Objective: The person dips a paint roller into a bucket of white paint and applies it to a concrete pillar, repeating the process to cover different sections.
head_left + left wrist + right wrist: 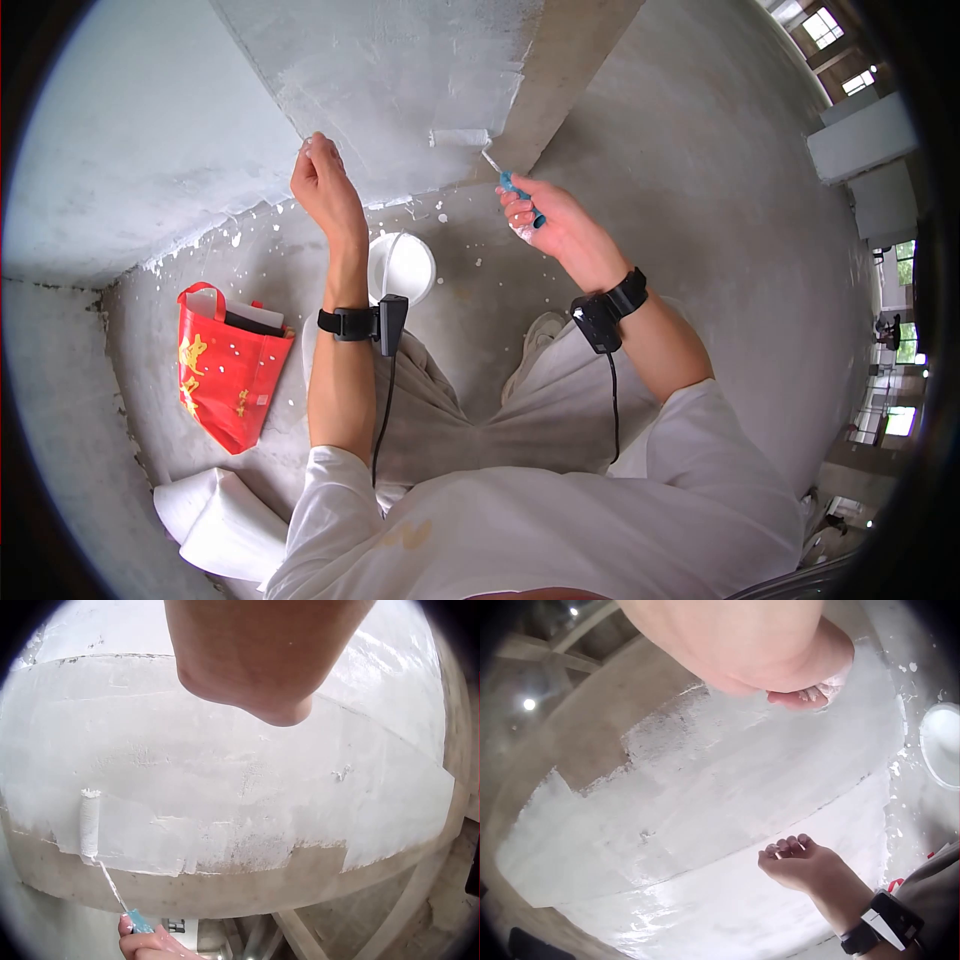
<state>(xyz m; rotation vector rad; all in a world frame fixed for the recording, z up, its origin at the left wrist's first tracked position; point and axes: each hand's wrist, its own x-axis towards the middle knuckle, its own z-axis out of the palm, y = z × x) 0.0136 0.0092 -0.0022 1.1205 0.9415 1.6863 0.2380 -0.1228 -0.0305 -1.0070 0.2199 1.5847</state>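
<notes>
My right hand grips the blue handle of a small paint roller. The white roller sleeve lies against the grey-white wall panel, near its bare brownish edge. In the left wrist view the sleeve stands upright on the coated surface, with the right hand's fingers around the handle. My left hand is raised near the wall's corner line, holding nothing; the right wrist view shows its fingers loosely curled. White paint marks the right fingers.
A white bucket stands on the floor between my forearms. A red bag holding flat items lies at the left, with a white sheet-like object below it. White splatters dot the floor along the wall's base.
</notes>
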